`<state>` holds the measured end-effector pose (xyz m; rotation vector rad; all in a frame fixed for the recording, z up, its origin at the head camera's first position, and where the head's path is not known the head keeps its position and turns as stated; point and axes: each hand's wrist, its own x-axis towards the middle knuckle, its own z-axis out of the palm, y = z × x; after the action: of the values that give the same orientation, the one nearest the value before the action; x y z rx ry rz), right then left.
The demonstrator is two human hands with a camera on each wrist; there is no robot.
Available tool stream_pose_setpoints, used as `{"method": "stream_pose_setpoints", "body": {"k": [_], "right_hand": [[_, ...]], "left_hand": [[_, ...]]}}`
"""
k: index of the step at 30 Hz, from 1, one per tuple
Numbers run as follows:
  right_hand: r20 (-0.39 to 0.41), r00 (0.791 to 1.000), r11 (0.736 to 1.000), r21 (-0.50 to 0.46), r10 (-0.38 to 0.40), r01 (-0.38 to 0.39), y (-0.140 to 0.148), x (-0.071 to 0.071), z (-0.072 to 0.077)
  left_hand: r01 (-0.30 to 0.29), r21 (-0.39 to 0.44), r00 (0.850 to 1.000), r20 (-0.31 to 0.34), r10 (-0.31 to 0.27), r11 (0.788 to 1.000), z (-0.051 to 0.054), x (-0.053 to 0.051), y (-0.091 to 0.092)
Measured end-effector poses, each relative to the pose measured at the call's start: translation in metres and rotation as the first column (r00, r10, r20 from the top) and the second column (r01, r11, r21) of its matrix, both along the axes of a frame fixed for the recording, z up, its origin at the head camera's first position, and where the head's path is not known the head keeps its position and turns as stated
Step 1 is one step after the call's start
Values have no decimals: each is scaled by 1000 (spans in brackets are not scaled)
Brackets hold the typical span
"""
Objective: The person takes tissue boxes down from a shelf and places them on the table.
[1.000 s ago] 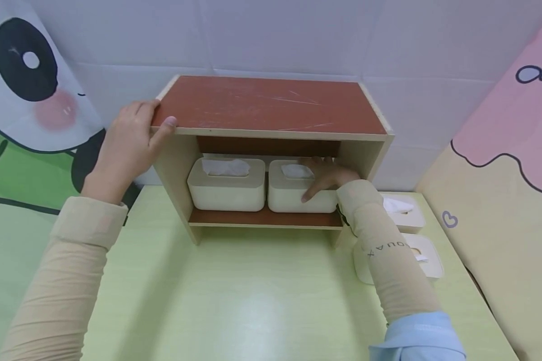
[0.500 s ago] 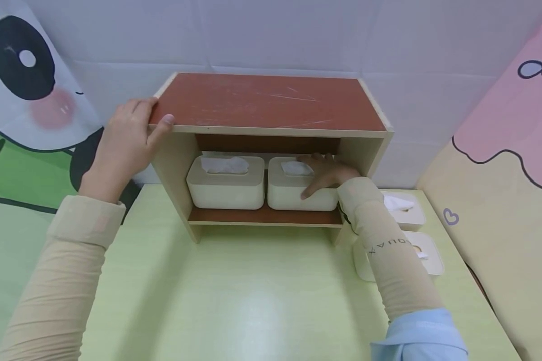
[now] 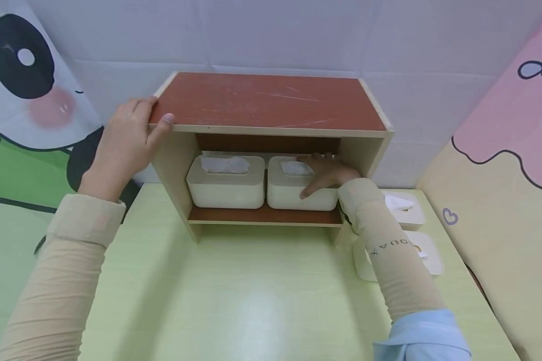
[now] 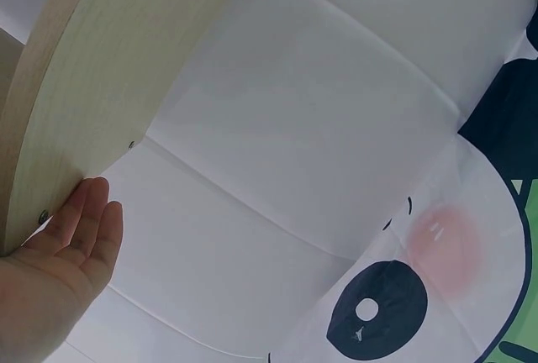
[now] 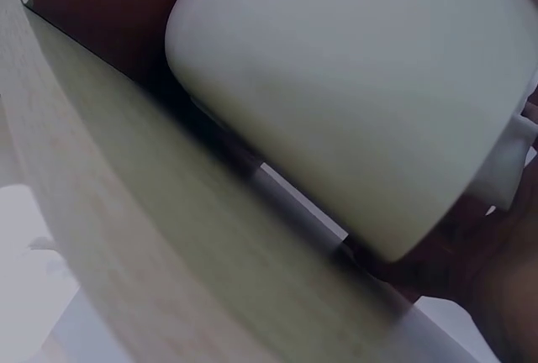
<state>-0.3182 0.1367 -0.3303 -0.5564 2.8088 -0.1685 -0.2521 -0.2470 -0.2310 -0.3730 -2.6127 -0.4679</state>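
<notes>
A small wooden shelf (image 3: 271,103) with a red-brown top stands on the table. My left hand (image 3: 126,140) grips its upper left corner, thumb over the front edge; in the left wrist view the fingers (image 4: 88,220) lie along its side panel. Inside are two white tissue boxes side by side. My right hand (image 3: 327,173) holds the right tissue box (image 3: 293,195) from above, thumb on its front and fingers across its top toward the back. The left tissue box (image 3: 226,190) has tissue showing in its slot. The right wrist view shows the held box (image 5: 353,86) beside the shelf's side panel (image 5: 168,186).
Two more tissue boxes, a rear one (image 3: 404,210) and a front one (image 3: 426,253), sit on the table right of the shelf, partly behind my right sleeve. The pale green table (image 3: 253,291) reaches the wall cloth (image 3: 280,35) behind.
Both hands keep their places on the shelf and the right tissue box. The head view has shifted very slightly; nothing else has visibly moved.
</notes>
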Motion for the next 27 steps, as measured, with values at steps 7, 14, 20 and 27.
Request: {"method": "stream_pose_setpoints", "body": {"k": [7,14,20,27], "right_hand": [[-18,1000,1000,-7,-12,12,0,2,-1],[-29,1000,1000,-12,-2,1,-2,6,2],[-62,998,1000,18,19,-17,-3,10,4],[-125,990,997,57,63,-57,-4,11,3]], "left_hand": [[7,-1,1000,1,-7,1000,1,-1,0],[7,1,1000,19,-7,1000,2,-2,0],[6,6,1000,26,-6,1000,2,-1,0],[8,11,1000,18,-8,1000,0,-1,-1]]}}
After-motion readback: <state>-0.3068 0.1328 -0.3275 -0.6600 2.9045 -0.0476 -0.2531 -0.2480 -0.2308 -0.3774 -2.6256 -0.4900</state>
